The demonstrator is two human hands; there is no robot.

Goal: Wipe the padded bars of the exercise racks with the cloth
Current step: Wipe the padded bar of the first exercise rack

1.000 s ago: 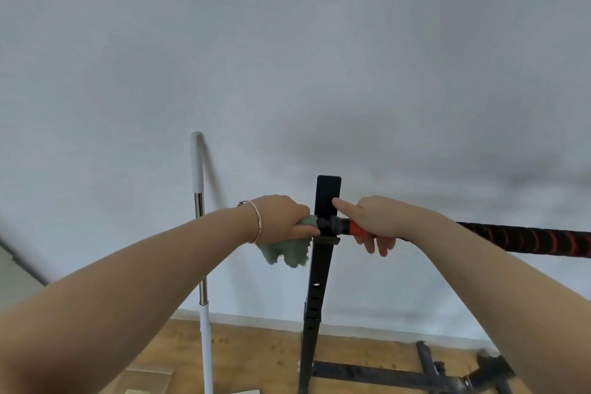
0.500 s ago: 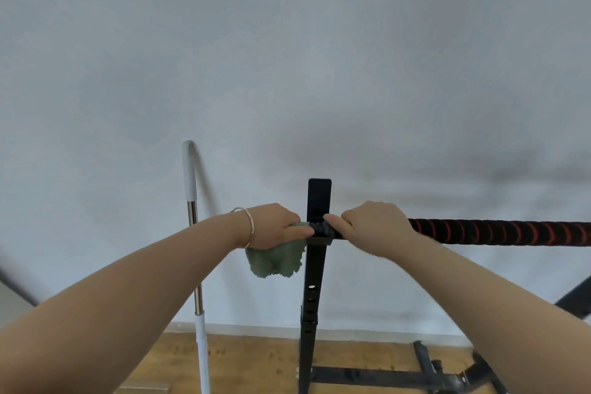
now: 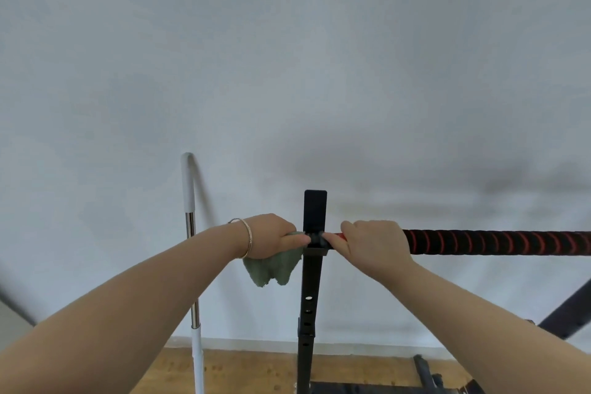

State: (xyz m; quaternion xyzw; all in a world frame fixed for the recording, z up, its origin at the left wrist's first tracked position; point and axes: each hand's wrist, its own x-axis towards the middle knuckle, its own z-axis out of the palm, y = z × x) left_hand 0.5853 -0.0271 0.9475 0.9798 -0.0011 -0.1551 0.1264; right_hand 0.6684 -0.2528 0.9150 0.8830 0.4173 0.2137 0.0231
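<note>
Two hands meet at the rack's black upright (image 3: 311, 281). The left hand (image 3: 268, 237) has its fingers curled tight on the green cloth (image 3: 271, 269), bunched against the bar's end, with loose folds hanging below the fingers. The right hand (image 3: 372, 245) wraps its fingers round the padded bar (image 3: 495, 242), whose red-striped black grip runs off rightward from those fingers. A white and chrome pole (image 3: 190, 233) stands beyond the left wrist.

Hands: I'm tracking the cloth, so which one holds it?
The left hand, wearing a bracelet, grips the green cloth; the right hand grips the padded bar bare.
</note>
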